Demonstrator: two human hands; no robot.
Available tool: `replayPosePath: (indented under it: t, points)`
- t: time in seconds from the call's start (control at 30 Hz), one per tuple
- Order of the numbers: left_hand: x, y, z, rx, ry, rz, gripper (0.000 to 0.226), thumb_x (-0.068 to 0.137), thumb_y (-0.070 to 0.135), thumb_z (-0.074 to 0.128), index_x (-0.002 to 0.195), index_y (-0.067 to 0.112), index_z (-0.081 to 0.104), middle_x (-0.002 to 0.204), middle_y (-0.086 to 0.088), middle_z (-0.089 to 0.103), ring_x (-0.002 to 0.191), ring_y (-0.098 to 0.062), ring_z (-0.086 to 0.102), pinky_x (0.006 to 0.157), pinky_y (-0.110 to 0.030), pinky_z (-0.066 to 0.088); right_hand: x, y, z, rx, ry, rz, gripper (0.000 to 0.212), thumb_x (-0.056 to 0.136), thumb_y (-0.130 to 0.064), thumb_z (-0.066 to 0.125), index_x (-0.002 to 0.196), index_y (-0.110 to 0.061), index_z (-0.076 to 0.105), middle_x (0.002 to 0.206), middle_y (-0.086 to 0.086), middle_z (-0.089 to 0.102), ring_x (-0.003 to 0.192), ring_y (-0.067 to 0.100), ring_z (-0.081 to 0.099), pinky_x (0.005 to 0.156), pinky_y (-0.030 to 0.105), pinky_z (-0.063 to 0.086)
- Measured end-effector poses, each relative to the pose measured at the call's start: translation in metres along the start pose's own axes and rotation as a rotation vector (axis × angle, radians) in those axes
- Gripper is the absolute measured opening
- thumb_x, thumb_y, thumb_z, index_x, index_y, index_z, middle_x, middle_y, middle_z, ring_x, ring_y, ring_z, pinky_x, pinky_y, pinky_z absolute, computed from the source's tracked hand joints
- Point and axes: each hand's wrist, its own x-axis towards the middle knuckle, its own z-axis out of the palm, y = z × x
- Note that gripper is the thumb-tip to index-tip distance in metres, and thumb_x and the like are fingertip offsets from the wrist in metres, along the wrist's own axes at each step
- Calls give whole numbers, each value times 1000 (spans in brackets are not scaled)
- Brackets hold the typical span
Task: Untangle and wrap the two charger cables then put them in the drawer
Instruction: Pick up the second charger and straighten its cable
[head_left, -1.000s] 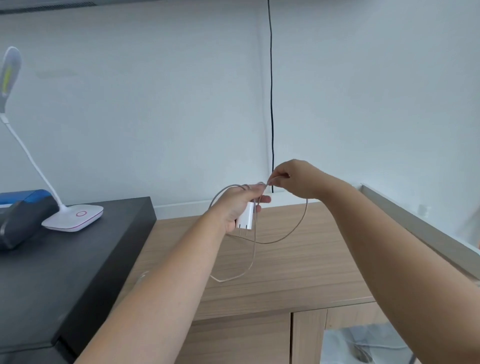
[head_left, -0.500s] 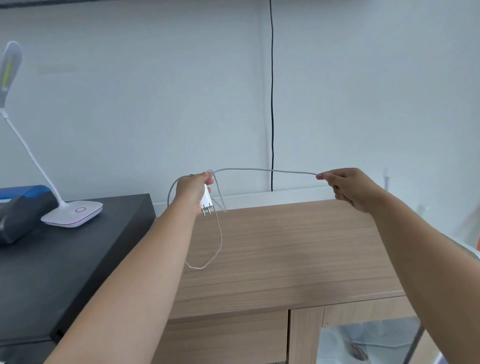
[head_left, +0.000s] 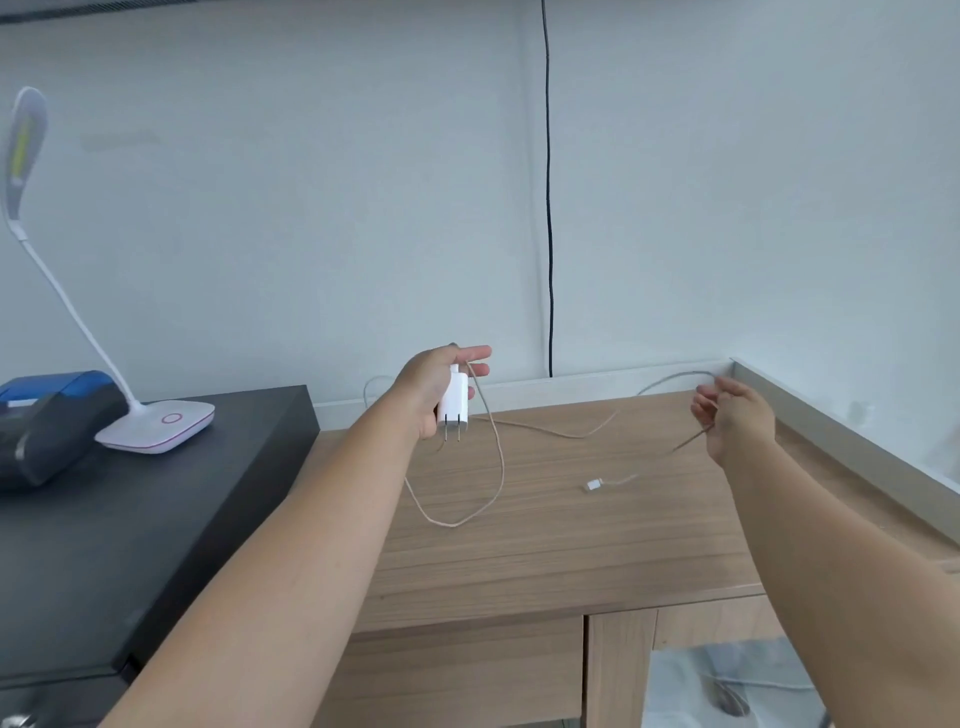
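Observation:
My left hand (head_left: 434, 387) holds a white charger plug (head_left: 455, 402) above the wooden cabinet top (head_left: 545, 540), prongs pointing down, with two fingers stretched out. Its pale cable (head_left: 500, 467) hangs from the plug in a loop, then runs right across the cabinet top to my right hand (head_left: 737, 418). That hand pinches the cable near the back right corner. The cable's free end with a small white connector (head_left: 593, 485) lies on the wood between my hands. A second charger cable is not visible.
A black unit (head_left: 130, 519) stands at the left with a white desk lamp (head_left: 156, 428) and a blue-and-black device (head_left: 52, 415) on it. A thin black wire (head_left: 549, 208) runs down the wall. A grey ledge (head_left: 841, 447) borders the right side. Cabinet fronts (head_left: 467, 675) lie below.
My right hand has moved further right and lower along the cable, which now sags onto the cabinet top instead of stretching taut. The connector end has dropped onto the wood.

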Motion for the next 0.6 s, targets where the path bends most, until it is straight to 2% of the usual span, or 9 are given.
replayPosePath:
  t: [0.1,0.17,0.23,0.3,0.33,0.4,0.47,0.53,0.6]
  points:
    - [0,-6,4,69,-32,-42,40,81,28,70,115,8,70,90,-1,63,63,-18,53,58,-27,44,7,16,-27,-458,72,29,40,92,0,33,122,-6,58,86,12,58,69,24,51,56,28,44]
    - [-1,-10,9,94,-65,-63,37,86,29,67,118,10,68,86,-1,58,60,-18,54,55,-26,46,4,21,-36,-926,83,4,43,89,-7,39,128,-16,56,119,17,56,104,34,54,85,37,48]
    - [-1,-12,14,153,-114,-97,33,93,30,58,116,9,67,83,-1,55,58,-17,54,54,-26,47,-14,20,-28,-1213,102,-1,48,87,-16,43,133,-28,49,150,19,28,138,35,24,113,43,28]
    - [-3,-12,18,273,-129,-121,32,95,33,54,107,7,67,84,-3,55,61,-18,58,57,-27,48,-37,15,-9,-1300,77,-86,51,85,-20,44,134,-34,45,158,15,8,146,30,2,118,44,11]
    - [-4,-11,20,326,-124,-114,29,94,33,54,100,7,66,84,-5,56,63,-20,60,59,-28,49,-47,14,1,-1319,34,-176,51,85,-21,44,134,-35,45,159,12,8,147,28,1,117,44,10]
    - [-7,-6,22,340,-117,-82,22,92,30,57,85,10,58,78,-8,59,63,-24,63,60,-30,50,-68,13,20,-1266,-117,-406,45,87,-20,45,130,-32,50,154,10,25,144,28,16,114,42,19]
    - [-14,-2,22,254,-152,-72,23,92,26,58,76,10,53,71,-10,60,61,-27,65,58,-31,51,-96,11,37,-954,-306,-527,37,89,-14,49,123,-27,56,138,7,47,129,25,42,102,36,35]
    - [-23,3,20,85,-224,-82,29,92,25,57,68,10,52,68,-10,61,58,-25,65,56,-30,51,-134,13,48,-608,-551,-410,35,91,-10,52,123,-25,56,129,3,56,111,13,54,86,23,43]
    - [-35,7,17,-112,-295,-69,34,94,26,52,64,11,53,65,-8,61,55,-22,64,52,-26,52,-165,22,54,-496,-828,-270,43,90,-9,55,130,-26,51,132,1,55,113,4,52,90,20,42]
